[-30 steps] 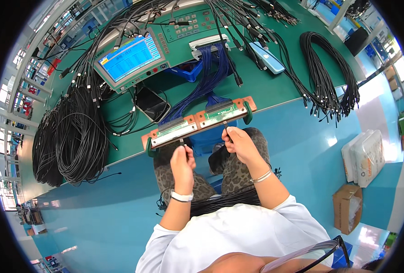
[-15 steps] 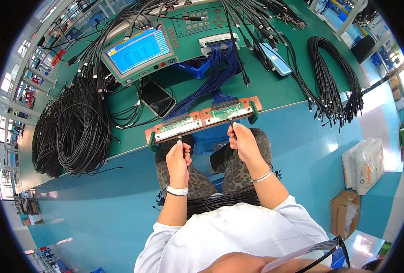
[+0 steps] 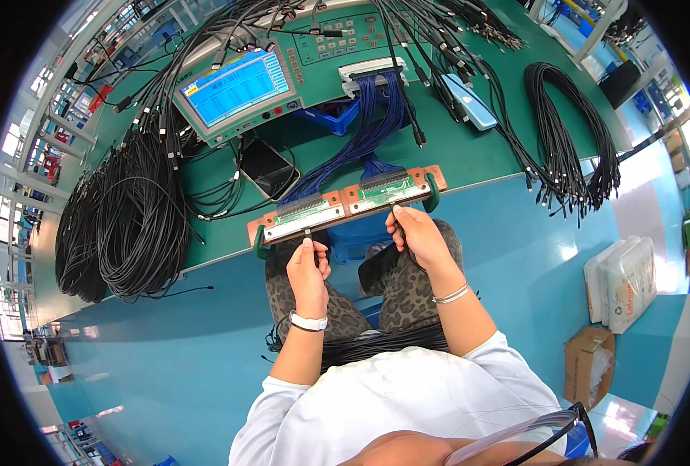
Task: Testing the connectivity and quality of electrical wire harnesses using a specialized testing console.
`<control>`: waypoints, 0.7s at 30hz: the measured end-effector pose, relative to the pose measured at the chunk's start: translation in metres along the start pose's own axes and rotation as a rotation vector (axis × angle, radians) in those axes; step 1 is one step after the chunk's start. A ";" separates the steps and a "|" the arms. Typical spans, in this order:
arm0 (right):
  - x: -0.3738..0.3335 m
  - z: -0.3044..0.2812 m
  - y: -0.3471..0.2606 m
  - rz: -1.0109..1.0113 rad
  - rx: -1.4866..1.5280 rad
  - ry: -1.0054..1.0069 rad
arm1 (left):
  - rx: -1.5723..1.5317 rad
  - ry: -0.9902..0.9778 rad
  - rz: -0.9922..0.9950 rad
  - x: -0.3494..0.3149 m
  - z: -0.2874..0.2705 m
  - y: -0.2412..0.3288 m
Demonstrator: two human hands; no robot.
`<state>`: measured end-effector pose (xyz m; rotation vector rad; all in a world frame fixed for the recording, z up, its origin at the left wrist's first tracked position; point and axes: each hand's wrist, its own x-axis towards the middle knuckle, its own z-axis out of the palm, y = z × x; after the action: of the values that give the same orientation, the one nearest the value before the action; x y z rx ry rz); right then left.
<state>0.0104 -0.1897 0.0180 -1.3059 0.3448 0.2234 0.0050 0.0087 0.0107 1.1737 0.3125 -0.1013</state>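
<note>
Cable plugs [image 3: 307, 232], probably light, rigid, best held behind tips, are projecting beyond closely pinching left hand [image 3: 307, 268] and right hand [image 3: 418, 234].

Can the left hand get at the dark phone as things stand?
Probably not directly: the left hand holds a plug, and the bar lies between it and the dark phone. Reaching over looks possible if freed.

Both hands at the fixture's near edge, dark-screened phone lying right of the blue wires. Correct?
No: the dark-screened phone lies left of the blue wires, per the head view. Left hand and right hand are at the near edge of the fixture.
</note>
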 end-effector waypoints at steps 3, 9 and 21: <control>0.000 0.001 0.002 -0.008 -0.007 0.018 | 0.004 0.014 0.004 0.000 0.001 -0.002; -0.002 0.000 0.001 -0.035 -0.063 0.054 | -0.023 0.042 -0.001 0.001 0.004 -0.003; -0.061 -0.074 0.024 -0.699 -0.369 0.758 | 0.429 -0.157 -0.041 0.005 -0.099 0.028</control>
<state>-0.0641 -0.2529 0.0024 -1.7667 0.4684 -0.8556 -0.0024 0.1111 -0.0003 1.5746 0.1793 -0.3063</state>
